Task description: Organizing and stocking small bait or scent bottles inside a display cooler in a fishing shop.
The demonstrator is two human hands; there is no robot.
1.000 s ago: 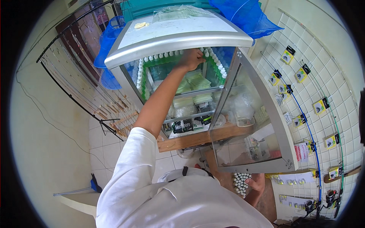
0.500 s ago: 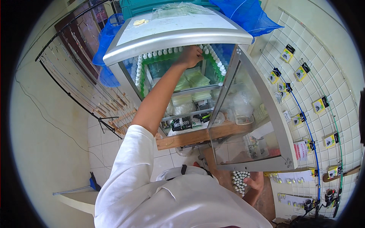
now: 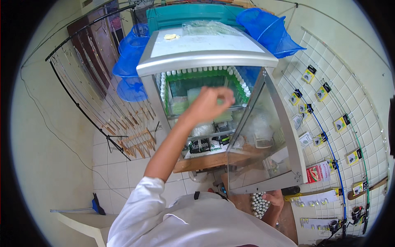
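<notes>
My left hand (image 3: 212,103) hovers in front of the open display cabinet (image 3: 207,65). Its fingers are loosely curled with a gap between thumb and finger, and I see nothing in them. Behind it, small white-capped green bottles (image 3: 238,79) line the cabinet's upper edge in rows along the back and both sides. Low on the right, my right hand (image 3: 275,198) grips a bundle of small white-capped bottles (image 3: 259,206) from its right side. The cabinet door's lower frame hides the bundle's top edge.
The glass door (image 3: 267,164) stands swung out to the right. Clear plastic bags (image 3: 202,130) and packets lie on the cabinet's lower shelves. Blue nets (image 3: 267,33) hang beside it. A wall grid (image 3: 321,111) holds yellow packets and fishing rods. More rods stand in a rack (image 3: 82,111) at left.
My left hand has left the bottle row and come down and out of the cabinet. The view has shifted slightly. My right hand remains on the bundle.
</notes>
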